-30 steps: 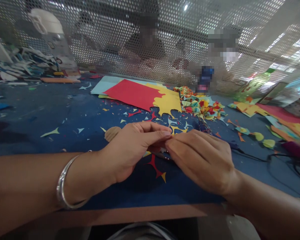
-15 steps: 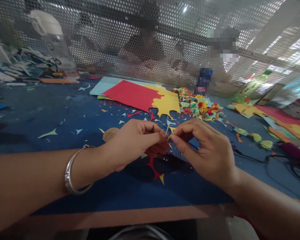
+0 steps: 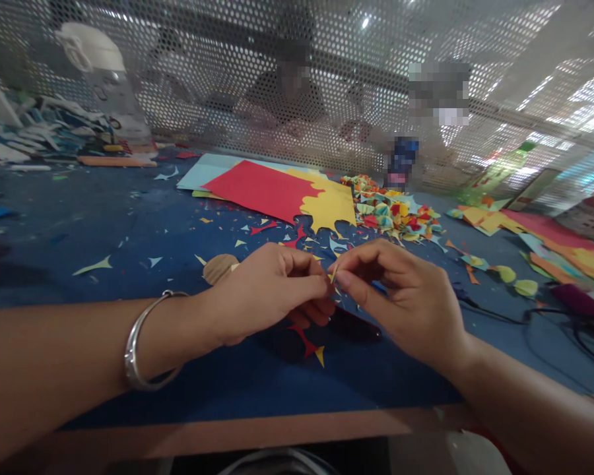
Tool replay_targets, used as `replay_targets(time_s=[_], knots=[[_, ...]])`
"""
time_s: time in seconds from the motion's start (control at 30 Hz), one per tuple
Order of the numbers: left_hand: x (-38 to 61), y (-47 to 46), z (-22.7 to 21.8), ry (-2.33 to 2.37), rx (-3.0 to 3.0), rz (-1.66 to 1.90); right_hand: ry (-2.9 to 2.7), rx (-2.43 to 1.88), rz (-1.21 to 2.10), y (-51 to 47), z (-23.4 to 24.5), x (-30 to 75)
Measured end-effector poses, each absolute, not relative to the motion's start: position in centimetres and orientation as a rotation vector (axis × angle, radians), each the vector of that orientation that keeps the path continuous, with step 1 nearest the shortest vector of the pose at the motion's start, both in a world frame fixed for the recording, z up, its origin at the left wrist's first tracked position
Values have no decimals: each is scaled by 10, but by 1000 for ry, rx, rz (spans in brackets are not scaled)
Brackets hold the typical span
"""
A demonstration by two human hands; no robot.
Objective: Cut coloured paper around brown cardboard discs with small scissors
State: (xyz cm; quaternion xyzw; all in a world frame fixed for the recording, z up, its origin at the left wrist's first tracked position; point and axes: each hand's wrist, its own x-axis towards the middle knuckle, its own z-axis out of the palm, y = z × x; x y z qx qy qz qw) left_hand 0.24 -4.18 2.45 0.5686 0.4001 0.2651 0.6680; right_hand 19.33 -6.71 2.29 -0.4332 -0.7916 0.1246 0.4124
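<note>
My left hand (image 3: 277, 287), with a silver bangle at the wrist, is closed with thumb and forefinger pinched together; what lies in its grip is hidden. Facing it, my right hand (image 3: 406, 300) pinches a thin pale yellowish strip (image 3: 334, 274) at the fingertips. The two hands almost touch there. Beneath them lie a dark glossy handle-like object (image 3: 359, 325) and a red paper scrap (image 3: 304, 342) beside a yellow one. A tan round piece (image 3: 218, 269) sits behind my left wrist, partly covered by it.
Red paper (image 3: 262, 188) and yellow paper (image 3: 329, 204) lie stacked behind my hands. A pile of small coloured paper pieces (image 3: 400, 214) sits to their right. A bottle (image 3: 113, 99) stands back left, near a perforated screen (image 3: 202, 79). Black cable (image 3: 505, 318) runs at right.
My right fingertips have moved slightly left and closed in on the pale strip, which stood upright by my left fingers before. My left hand is nearly still.
</note>
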Motion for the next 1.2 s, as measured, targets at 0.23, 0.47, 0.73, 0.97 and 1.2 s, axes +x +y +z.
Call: replay_targets(time_s=[0.23, 0.47, 0.73, 0.97, 1.2], knots=[[2, -43, 24, 907, 1283, 554, -1976, -1108, 395, -69, 24, 192], [2, -44, 24, 901, 1262, 542, -1939, -1088, 480, -68, 24, 192], [-1, -45, 25, 873, 1415, 593, -1923, -1059, 518, -67, 22, 194], [-4, -46, 25, 855, 1534, 599, -1919, -1024, 550, -67, 23, 194], [-4, -44, 25, 874, 1639, 571, -1902, -1095, 568, -69, 26, 194]])
